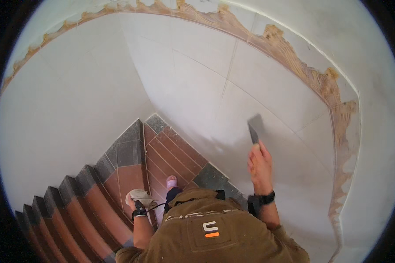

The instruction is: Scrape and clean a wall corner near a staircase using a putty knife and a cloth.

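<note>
My right hand (260, 166) is closed around the handle of a putty knife (253, 130). The knife's flat grey blade points up, at or close to the pale tiled wall (206, 92); whether it touches cannot be told. Down at my left side, my left hand (131, 201) grips a bunched whitish cloth (141, 195), which hides part of the fingers. Dark bands circle both wrists.
Red-brown stairs (87, 206) with dark nosings descend to the left. A landing (171, 151) of reddish tiles with dark edge pieces lies below, where a foot in a pink shoe (171, 181) stands. Rough tan adhesive (294, 59) borders the wall tiles above and right.
</note>
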`<state>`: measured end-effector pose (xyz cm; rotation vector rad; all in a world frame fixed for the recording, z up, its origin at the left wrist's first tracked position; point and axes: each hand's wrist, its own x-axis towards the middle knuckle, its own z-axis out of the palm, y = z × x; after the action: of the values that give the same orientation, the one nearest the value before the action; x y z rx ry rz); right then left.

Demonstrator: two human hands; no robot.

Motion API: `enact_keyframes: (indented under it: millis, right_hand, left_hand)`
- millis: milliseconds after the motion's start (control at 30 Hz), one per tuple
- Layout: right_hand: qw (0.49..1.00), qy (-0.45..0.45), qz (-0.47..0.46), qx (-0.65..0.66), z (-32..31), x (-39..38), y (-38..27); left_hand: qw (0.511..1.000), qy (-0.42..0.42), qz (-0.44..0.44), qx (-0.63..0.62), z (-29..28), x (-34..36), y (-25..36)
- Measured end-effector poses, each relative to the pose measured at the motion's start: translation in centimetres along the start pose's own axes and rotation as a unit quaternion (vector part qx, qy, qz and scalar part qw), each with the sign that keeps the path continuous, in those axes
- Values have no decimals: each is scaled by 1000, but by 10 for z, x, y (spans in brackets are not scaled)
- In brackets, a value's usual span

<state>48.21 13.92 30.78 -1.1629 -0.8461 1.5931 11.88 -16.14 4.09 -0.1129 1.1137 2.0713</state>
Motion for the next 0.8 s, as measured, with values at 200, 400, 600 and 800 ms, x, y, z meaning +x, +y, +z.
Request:
enact_keyframes:
  millis: [200, 400, 600, 800]
  right_hand:
    - [995, -91, -25, -20, 36, 34, 14]
    - [1000, -8, 14, -16, -29, -16, 8]
    - [999, -6, 2, -31, 1, 14, 23]
    - [999, -37, -15, -23, 6, 21, 26]
  left_hand:
    - [993, 114, -30, -21, 27, 16, 4]
    - [991, 128, -36, -29, 69, 11, 13]
    - [995, 87, -41, 15, 69, 17, 13]
    - [987, 138, -75, 36, 102, 30, 29]
